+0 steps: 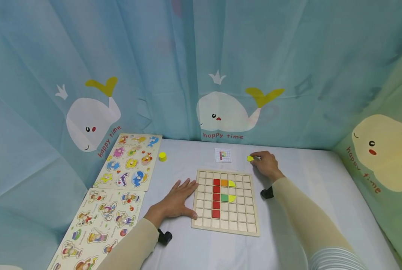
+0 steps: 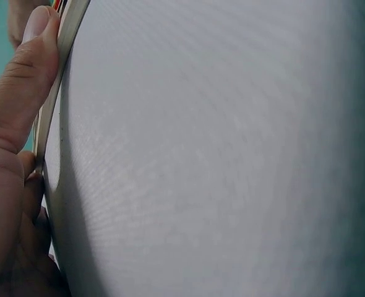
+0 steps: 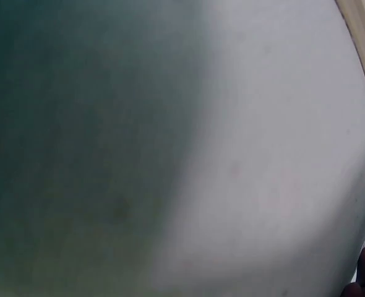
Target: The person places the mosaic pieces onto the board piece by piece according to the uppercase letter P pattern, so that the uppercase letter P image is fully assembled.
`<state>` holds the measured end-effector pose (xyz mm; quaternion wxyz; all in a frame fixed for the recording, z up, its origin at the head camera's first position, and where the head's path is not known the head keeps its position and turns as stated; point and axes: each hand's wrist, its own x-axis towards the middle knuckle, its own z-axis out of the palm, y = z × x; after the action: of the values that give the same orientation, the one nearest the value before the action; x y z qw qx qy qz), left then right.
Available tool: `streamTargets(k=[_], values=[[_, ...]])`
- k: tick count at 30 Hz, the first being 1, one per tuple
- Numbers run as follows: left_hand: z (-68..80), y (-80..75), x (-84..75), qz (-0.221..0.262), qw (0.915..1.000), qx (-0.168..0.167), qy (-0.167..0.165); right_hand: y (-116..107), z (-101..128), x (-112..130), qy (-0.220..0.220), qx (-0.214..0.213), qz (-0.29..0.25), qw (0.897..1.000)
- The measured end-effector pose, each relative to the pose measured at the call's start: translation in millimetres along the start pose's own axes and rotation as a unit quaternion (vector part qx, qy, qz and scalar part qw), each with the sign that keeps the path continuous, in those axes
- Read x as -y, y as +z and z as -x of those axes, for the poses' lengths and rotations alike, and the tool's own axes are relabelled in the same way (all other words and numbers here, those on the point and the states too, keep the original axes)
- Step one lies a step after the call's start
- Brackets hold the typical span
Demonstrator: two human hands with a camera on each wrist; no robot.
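Observation:
A wooden grid board (image 1: 225, 221) lies on the white table, with a red column, an orange square, a green square and two yellow quarter pieces set in it. My left hand (image 1: 177, 200) lies flat on the table, its fingers straight and its thumb against the board's left edge (image 2: 62, 49). Beyond the board's far right corner, my right hand (image 1: 265, 163) pinches a small yellow piece (image 1: 250, 158) at its fingertips. A small pattern card (image 1: 223, 155) lies just behind the board. In the right wrist view only table and the board's corner (image 3: 362, 37) show.
Two wooden picture puzzles (image 1: 130, 161) (image 1: 96, 228) lie along the table's left side. A yellow cylinder (image 1: 162, 156) stands beside the far one. Blue whale-print curtains (image 1: 221, 75) close in the table on three sides.

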<state>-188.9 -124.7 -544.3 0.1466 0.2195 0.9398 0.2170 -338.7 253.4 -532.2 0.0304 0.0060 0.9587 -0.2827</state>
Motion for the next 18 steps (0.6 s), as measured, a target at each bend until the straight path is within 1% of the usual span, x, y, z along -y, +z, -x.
streamTargets(k=[5,10,13,15,18], values=[[0.9,-0.3,-0.6,0.002,1.0,-0.001,0.0,-1.1,2.4,-1.0,-0.002,0.001,-0.005,1.0],[0.2,0.1,-0.4,0.003,1.0,-0.003,0.001,-3.1,3.5,-1.9,-0.011,-0.003,-0.03,0.999],[0.1,0.0,-0.4,0.002,1.0,-0.004,0.001,-4.2,4.5,-2.7,-0.004,-0.004,-0.052,0.999],[0.1,-0.1,-0.2,0.002,1.0,-0.003,0.002,-5.0,6.0,-3.5,0.001,-0.01,-0.061,0.998],[0.4,0.0,0.1,0.004,1.0,-0.002,0.003,-6.7,8.6,-3.8,-0.003,-0.03,-0.074,0.997]])
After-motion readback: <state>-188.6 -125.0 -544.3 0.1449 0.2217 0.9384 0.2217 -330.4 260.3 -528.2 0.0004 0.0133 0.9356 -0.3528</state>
